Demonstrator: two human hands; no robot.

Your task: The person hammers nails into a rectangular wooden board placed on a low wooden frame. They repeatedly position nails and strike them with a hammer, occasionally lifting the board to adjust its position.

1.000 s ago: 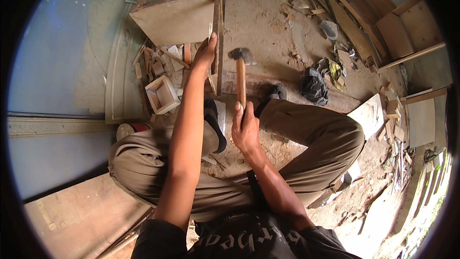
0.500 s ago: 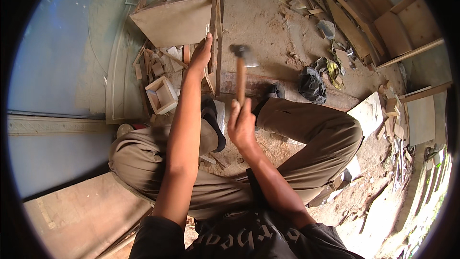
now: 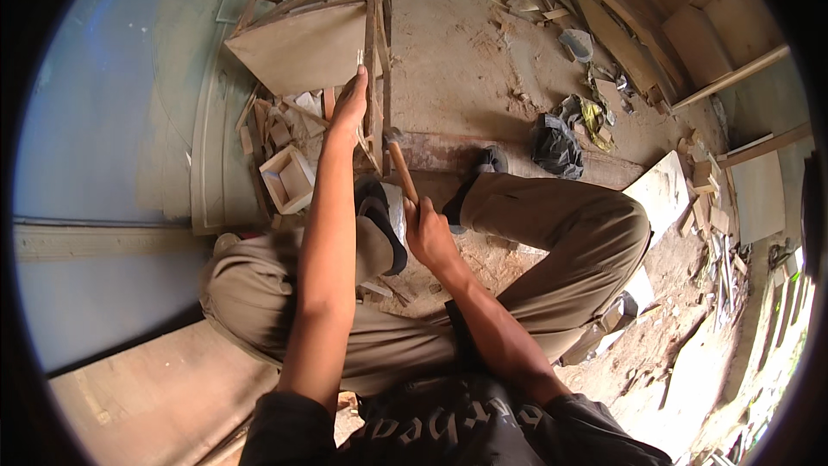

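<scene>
My right hand point(image 3: 429, 231) is closed round the wooden handle of a hammer point(image 3: 402, 170). Its dark head is at the lower end of a wooden frame point(image 3: 373, 43), close against the near edge. My left hand point(image 3: 348, 110) grips the frame's left side, thumb up along the upright; most of its fingers are hidden behind the wood. Thin pale slivers stick up by the thumb, too small to name. A light plywood panel point(image 3: 302, 47) is set in the frame, left of that hand.
Below the panel lie wood offcuts and a small open wooden box point(image 3: 287, 179). A black plastic bag point(image 3: 556, 145) rests beyond my right foot. Wooden cabinets point(image 3: 716, 43) stand at far right, with scraps along that side. A blue panel point(image 3: 112, 103) fills the left.
The hammer has come down from upright, its head swinging left and nearer to the frame's lower end. My left hand keeps its grip on the frame; the view has shifted slightly.
</scene>
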